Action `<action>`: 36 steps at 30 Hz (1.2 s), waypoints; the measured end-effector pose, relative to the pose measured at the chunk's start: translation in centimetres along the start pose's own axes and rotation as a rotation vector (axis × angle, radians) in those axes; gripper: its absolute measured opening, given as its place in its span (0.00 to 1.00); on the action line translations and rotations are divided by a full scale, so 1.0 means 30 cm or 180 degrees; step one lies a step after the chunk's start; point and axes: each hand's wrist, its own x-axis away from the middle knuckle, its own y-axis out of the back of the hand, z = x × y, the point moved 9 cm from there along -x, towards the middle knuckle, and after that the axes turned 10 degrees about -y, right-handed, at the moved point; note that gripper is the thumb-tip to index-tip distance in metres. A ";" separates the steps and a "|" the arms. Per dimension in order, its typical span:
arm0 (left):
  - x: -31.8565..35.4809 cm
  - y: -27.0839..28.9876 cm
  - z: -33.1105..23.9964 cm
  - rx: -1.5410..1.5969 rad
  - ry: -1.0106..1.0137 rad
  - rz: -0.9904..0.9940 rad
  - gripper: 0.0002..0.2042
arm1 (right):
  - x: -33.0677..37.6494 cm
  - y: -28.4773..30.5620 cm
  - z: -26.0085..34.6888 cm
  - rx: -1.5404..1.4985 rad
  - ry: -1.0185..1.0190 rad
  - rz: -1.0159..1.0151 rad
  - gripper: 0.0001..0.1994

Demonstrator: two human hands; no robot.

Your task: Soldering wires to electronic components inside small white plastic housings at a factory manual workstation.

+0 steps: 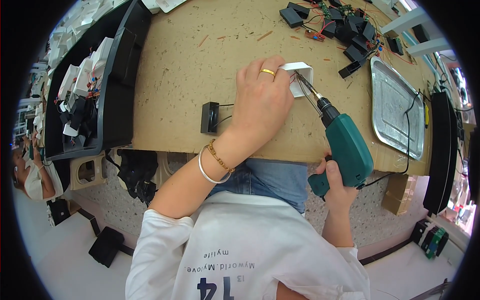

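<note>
My left hand (pixel 262 102) grips a small white plastic box (pixel 301 75) against the brown worktable (pixel 180 75). A gold ring and two bracelets are on that hand and wrist. My right hand (pixel 336 185) is wrapped around the handle of a green electric screwdriver (pixel 346 145). Its bit slants up and left into the open side of the white box. A small black box (pixel 210 117) with thin wires lies on the table just left of my left wrist.
A pile of black boxes with wired circuit boards (pixel 345 27) lies at the far right of the table. A metal tray (pixel 395 107) sits on the right. A black bin (pixel 107 90) with white and black parts stands on the left. A person (pixel 30 175) is at the far left.
</note>
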 end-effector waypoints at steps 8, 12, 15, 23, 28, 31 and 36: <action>-0.004 0.007 0.003 -0.0002 0.0022 0.0023 0.05 | 0.004 0.002 -0.007 0.0159 -0.0062 -0.0016 0.13; -0.005 0.001 0.007 -0.0009 0.0020 0.0030 0.05 | -0.004 -0.003 -0.003 0.0177 -0.0068 -0.0012 0.17; -0.002 -0.001 0.008 0.0042 0.0031 0.0014 0.05 | 0.001 -0.005 0.011 0.0183 0.0021 -0.0015 0.18; -0.004 0.012 0.007 0.0097 0.0040 -0.0078 0.04 | 0.022 0.005 0.010 -0.0097 0.0465 0.0150 0.22; 0.001 -0.006 0.007 0.0089 0.0066 0.0088 0.06 | 0.027 0.014 0.007 -0.0078 0.0477 0.0086 0.23; -0.003 -0.004 0.004 0.0113 0.0065 0.0090 0.06 | 0.026 0.017 0.015 -0.0118 0.0467 0.0064 0.23; 0.003 -0.001 0.007 0.0171 0.0090 0.0095 0.06 | 0.025 0.011 0.006 -0.0203 0.0426 0.0055 0.24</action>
